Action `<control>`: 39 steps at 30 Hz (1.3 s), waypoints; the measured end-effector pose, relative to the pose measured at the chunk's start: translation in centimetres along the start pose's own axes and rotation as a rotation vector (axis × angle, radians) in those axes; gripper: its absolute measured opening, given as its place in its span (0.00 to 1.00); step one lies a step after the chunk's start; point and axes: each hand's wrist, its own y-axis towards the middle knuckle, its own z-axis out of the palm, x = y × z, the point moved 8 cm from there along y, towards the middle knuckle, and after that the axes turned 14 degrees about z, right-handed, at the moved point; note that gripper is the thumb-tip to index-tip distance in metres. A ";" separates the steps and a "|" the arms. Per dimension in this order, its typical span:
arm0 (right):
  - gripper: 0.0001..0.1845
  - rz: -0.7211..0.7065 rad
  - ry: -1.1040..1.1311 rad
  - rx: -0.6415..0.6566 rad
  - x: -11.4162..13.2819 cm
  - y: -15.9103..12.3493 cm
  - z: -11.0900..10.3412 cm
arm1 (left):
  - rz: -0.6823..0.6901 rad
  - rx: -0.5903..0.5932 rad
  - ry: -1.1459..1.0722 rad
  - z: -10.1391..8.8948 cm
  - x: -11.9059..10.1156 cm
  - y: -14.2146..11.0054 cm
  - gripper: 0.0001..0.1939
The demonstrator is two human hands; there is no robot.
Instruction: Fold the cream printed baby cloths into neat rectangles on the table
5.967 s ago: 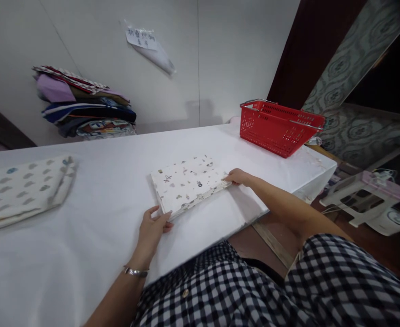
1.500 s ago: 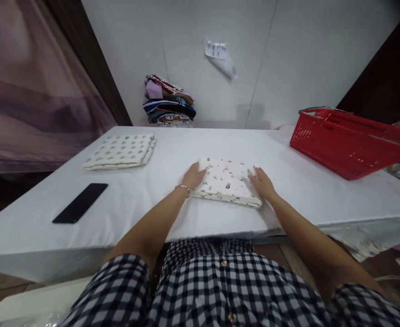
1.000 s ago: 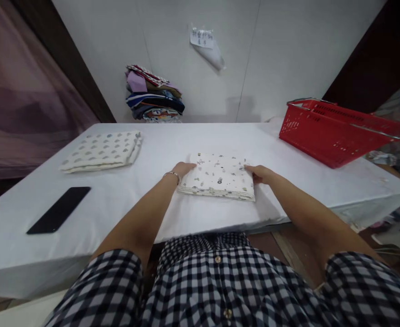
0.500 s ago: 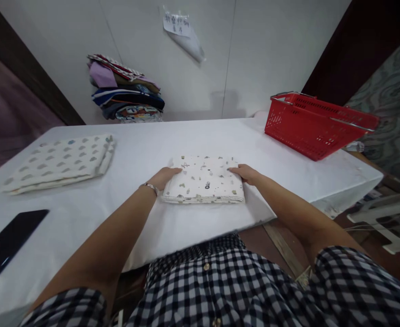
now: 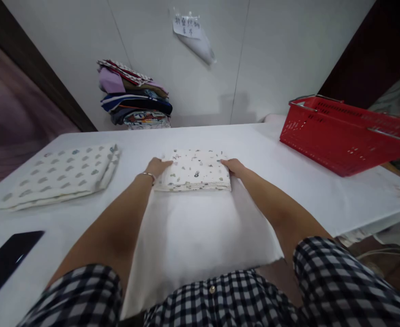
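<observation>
Two hands are holding the folded cloth (image 5: 200, 168) by its short sides, the left hand (image 5: 157, 167) gripping one edge and the right hand (image 5: 233, 166) the other. Both thumbs are pressing on top, while the fingers are mostly hiding beneath or behind the edges, so how tightly they are pinching is not showing. The cloth is sitting in front of the person over the white table (image 5: 200, 222); whether it is touching the surface or hovering slightly above, I cannot tell. It is looking light, soft and unbreakable, probably not slippery, though its stacked layers could be sliding apart or sagging in the middle; gripping both sides through every layer should be suiting it best. Its shape is forming a neat, flat rectangle, off-white, with small scattered motifs in grey, tan and black, and several fold layers are showing along the near edge. A grey-patterned cloth (image 5: 60, 175) is lying to the left, and a red basket (image 5: 339, 136) is standing to the right.
</observation>
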 end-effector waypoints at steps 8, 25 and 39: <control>0.14 0.126 0.104 0.273 -3.4 -1.9 -0.5 | 0.322 -0.136 0.237 0.4 -2.5 -2.5 0.29; 0.02 0.064 0.038 0.331 -7.5 -6.5 -0.4 | 1.176 0.160 0.422 13.4 -14.2 -15.0 0.13; 0.21 -0.060 0.156 0.253 -7.8 -7.1 -0.4 | 1.101 0.132 0.371 13.8 -14.6 -15.5 0.12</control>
